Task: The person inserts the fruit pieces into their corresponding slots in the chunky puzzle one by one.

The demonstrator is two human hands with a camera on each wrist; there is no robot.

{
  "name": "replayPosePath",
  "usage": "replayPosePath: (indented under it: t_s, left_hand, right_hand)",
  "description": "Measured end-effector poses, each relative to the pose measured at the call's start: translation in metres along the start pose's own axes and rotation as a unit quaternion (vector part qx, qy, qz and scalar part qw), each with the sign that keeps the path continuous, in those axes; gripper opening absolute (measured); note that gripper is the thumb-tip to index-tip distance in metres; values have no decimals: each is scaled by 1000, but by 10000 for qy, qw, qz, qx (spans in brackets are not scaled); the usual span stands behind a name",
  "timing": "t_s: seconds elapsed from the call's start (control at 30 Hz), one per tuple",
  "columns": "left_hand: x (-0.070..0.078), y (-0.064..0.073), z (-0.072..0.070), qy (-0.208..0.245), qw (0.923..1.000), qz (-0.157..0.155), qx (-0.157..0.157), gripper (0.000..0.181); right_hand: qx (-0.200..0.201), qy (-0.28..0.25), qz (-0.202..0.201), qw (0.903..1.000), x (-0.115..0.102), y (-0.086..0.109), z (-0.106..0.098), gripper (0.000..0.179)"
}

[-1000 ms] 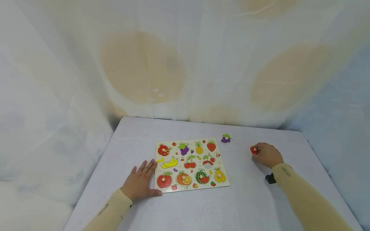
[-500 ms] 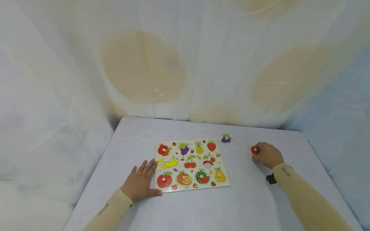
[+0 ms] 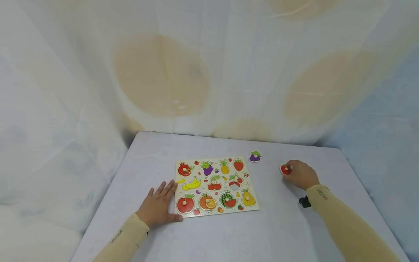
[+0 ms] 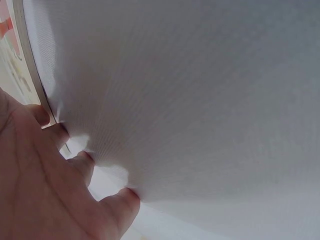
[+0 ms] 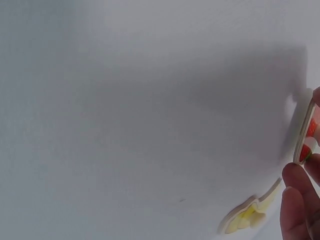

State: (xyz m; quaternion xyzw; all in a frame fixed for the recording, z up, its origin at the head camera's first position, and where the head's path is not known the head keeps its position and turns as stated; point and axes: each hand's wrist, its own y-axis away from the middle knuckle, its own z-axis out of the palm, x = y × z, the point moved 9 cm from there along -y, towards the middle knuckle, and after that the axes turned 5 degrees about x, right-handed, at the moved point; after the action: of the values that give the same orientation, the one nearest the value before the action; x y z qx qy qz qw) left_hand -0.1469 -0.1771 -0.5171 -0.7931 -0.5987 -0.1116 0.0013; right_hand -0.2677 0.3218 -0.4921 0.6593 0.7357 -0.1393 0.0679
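Observation:
A wooden fruit puzzle board [image 3: 194,214] lies on the table, with several knobbed pieces in it. My left hand [image 3: 158,207] rests flat at its left edge, fingers spread and thumb along the front left corner; the left wrist view shows fingertips [image 4: 127,197] against the white cloth. On the right, my right hand [image 3: 302,175] pinches a red fruit puzzle piece [image 3: 284,169] with a small knob. The right wrist view shows this piece [image 5: 304,145] tilted up on edge, fingers around it, its picture mostly hidden.
A purple grape piece [image 3: 255,156] lies beyond the board's back right corner. A yellow puzzle piece [image 5: 245,217] lies on the cloth near my right fingers, hidden in the head view. Curtains stand behind and beside the table [image 3: 209,240].
My right hand has shifted slightly left with the red piece, which now shows more of its face. My left hand stays in place at the board.

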Motion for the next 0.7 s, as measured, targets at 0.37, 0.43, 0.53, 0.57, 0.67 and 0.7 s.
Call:
replayPosePath:
  t_s: [0.37, 0.43, 0.53, 0.57, 0.67, 0.7]
  left_hand:
    - [-5, -2, 6, -9, 10000, 29, 37, 121]
    - [-4, -2, 5, 10, 10000, 27, 41, 121]
    - [-3, -1, 4, 8, 10000, 19, 21, 121]
    - [-3, 0, 3, 17, 10000, 23, 27, 121]
    - [-1, 0, 1, 18, 10000, 26, 16, 120]
    - [-1, 1, 0, 22, 10000, 26, 15, 120]
  right_hand:
    - [-227, 5, -58, 9997, -28, -11, 7, 43]
    - [-264, 15, -91, 9996, -37, -13, 8, 43]
    - [-324, -18, -164, 9993, -51, -17, 8, 42]
    - [-335, -25, -198, 9992, -55, -19, 9, 42]
    - [-384, -94, -260, 9989, -69, -22, 9, 42]
    - [-389, -108, -273, 9988, -74, -23, 10, 41]
